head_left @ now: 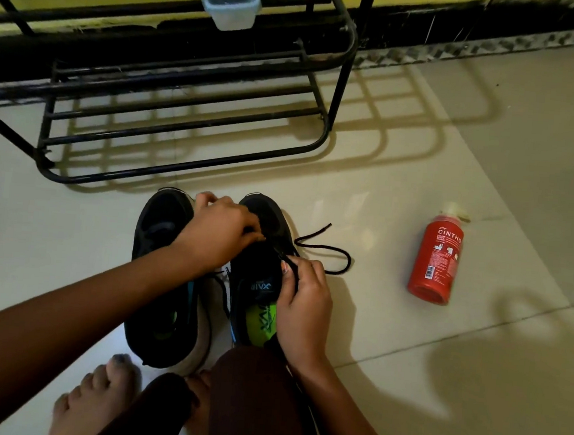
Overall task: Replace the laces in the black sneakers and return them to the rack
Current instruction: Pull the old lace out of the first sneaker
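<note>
Two black sneakers stand side by side on the tiled floor, toes pointing away from me. The left sneaker (160, 241) has a white sole. The right sneaker (260, 277) shows a green insole and its tongue is pulled up. My left hand (222, 233) reaches across and its fingertips pinch at the eyelets of the right sneaker. My right hand (302, 304) pinches a black lace (331, 251) at the shoe's right side; the loose end loops out over the floor to the right.
A black metal shoe rack (184, 113) stands just beyond the sneakers against the wall, with a small translucent plastic tub (228, 1) on an upper shelf. A red bottle (435, 260) lies on the floor to the right. My bare feet and knees are below the shoes.
</note>
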Available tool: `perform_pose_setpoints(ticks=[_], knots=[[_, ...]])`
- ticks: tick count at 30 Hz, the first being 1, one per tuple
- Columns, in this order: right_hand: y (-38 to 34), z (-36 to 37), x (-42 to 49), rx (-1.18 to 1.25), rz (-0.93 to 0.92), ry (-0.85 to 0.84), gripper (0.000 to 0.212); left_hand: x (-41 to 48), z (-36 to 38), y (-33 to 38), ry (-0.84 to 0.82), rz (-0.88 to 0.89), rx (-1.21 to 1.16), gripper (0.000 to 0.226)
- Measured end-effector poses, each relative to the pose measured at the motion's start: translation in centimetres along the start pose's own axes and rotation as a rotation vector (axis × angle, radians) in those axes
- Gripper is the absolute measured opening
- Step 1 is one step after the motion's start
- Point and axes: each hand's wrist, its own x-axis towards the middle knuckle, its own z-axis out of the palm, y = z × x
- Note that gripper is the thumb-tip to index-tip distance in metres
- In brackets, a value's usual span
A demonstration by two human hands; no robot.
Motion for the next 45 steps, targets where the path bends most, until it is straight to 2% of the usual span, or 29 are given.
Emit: perform_pose_setpoints(ticks=[1,2,5,6,7,8,10,11,13,15,17,20,21,22,23,24,27,29,31,33,36,40,43,45], knots=[[0.0,0.0,0.0,0.002,0.001,-0.001,0.032,0.0,0.0,0.5,0.043,0.013,-0.059,0.017],[0.0,-0.1,0.0,0.007,0.002,0.001,0.032,0.0,0.2,0.7,0.086,-0.005,-0.235,0.016],[0.2,-0.3,0.1,0.008,0.002,0.012,0.027,-0.3,0.4,0.8,0.076,-0.226,-1.151,0.026],[0.2,-0.2,0.1,0.004,0.003,0.004,0.025,-0.4,0.2,0.7,0.055,-0.293,-1.328,0.029],[0.2,-0.2,0.0,-0.002,0.004,-0.005,0.023,-0.6,0.1,0.5,0.036,-0.31,-1.339,0.029],[0.2,-0.1,0.0,-0.007,0.004,-0.012,0.022,-0.5,-0.2,0.1,0.017,-0.285,-1.179,0.029],[0.2,0.0,0.0,-0.015,0.0,-0.008,0.023,-0.3,-0.8,-0.5,-0.085,-0.12,-0.566,0.021],[0.1,0.0,0.0,-0.015,0.002,-0.004,0.025,-0.2,-0.9,-0.5,-0.122,-0.047,-0.339,0.019],[0.1,0.0,0.1,-0.009,0.004,-0.002,0.029,-0.4,-0.9,-0.2,-0.123,-0.006,-0.213,0.019],[0.1,-0.1,0.1,-0.008,0.006,-0.006,0.026,-0.6,-0.5,0.1,-0.023,0.012,-0.262,0.016],[0.2,-0.3,0.1,-0.015,0.001,-0.006,0.022,-0.9,-0.5,0.4,0.04,-0.018,-0.535,0.018],[0.2,-0.3,0.0,-0.025,-0.005,-0.002,0.021,-1.0,-1.4,1.1,0.084,-0.213,-1.443,0.027],[0.2,-0.3,0.1,-0.032,-0.001,-0.007,0.021,-0.9,-1.9,1.3,0.104,-0.293,-1.687,0.028],[0.2,-0.2,0.1,-0.04,0.002,-0.01,0.021,-0.7,-2.0,1.3,0.136,-0.375,-1.814,0.029],[0.3,-0.2,0.1,-0.047,0.004,-0.011,0.021,-0.7,-2.2,1.2,0.167,-0.425,-1.819,0.029],[0.3,-0.2,0.1,-0.051,0.004,-0.012,0.022,-0.6,-2.1,0.9,0.186,-0.445,-1.662,0.029],[0.2,-0.2,0.1,-0.045,-0.004,-0.011,0.021,-0.7,-1.3,0.4,0.145,-0.276,-0.751,0.011],[0.2,-0.1,0.2,-0.034,-0.006,-0.008,0.023,-1.0,-0.6,0.9,0.054,-0.143,-0.369,0.021],[0.1,-0.1,0.2,-0.032,-0.006,-0.008,0.029,-1.1,-0.1,1.8,0.014,-0.073,-0.095,0.027],[0.1,-0.2,0.2,-0.03,-0.005,-0.017,0.028,-1.0,0.0,2.3,0.015,-0.053,0.044,0.026],[0.0,-0.2,0.1,-0.026,-0.006,-0.015,0.027,-0.7,0.0,2.1,0.019,-0.066,0.079,0.022],[0.0,0.0,0.1,-0.028,0.005,-0.006,0.033,-0.7,0.4,1.1,0.046,-0.081,-0.131,0.018],[0.1,0.0,0.0,-0.031,0.008,0.012,0.033,-1.0,0.5,0.5,0.135,-0.156,-0.388,0.008],[0.0,0.1,0.0,-0.03,0.014,0.01,0.032,-1.0,-0.1,0.7,0.167,-0.162,-0.694,0.015]])
